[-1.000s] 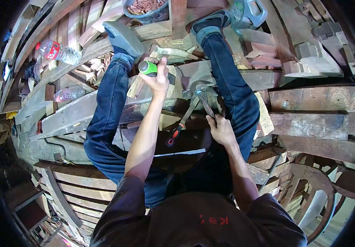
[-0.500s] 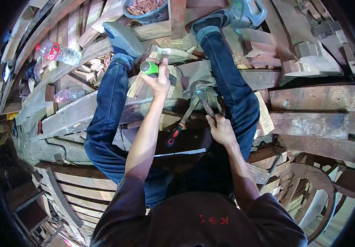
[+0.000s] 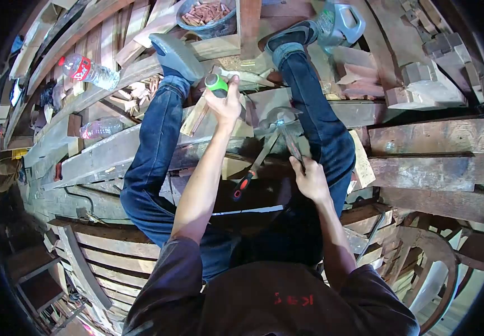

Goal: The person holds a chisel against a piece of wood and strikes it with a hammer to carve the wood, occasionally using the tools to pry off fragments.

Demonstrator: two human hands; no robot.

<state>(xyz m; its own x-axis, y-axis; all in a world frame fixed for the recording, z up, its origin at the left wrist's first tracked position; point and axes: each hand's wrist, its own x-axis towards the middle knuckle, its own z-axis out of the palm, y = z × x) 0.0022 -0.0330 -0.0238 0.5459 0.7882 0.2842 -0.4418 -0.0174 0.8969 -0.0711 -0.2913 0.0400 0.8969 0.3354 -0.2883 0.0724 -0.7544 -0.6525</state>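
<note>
My left hand (image 3: 226,105) is closed round a tool with a green and black handle (image 3: 216,84); its pale butt end faces up and its working end is hidden. Under that hand lies a light wood block (image 3: 196,116) on a dark beam. In my right hand (image 3: 312,180) is a claw hammer (image 3: 292,141), gripped low on its handle, its metal head over the wood between my legs. Beside the hammer rests a long tool with a red and black handle (image 3: 243,186), touched by neither hand.
A bucket of small wood pieces (image 3: 204,35) stands ahead, with a plastic jug (image 3: 340,25) to its right. Two plastic bottles, one red-labelled (image 3: 89,71) and one clear (image 3: 102,129), lie at left. Stacked planks (image 3: 429,162) fill the right; a wooden chair (image 3: 432,252) stands lower right.
The whole view has shifted slightly. My left hand and the green-handled tool appear a little further right; the hammer head has tilted slightly. Both hands keep their grip.
</note>
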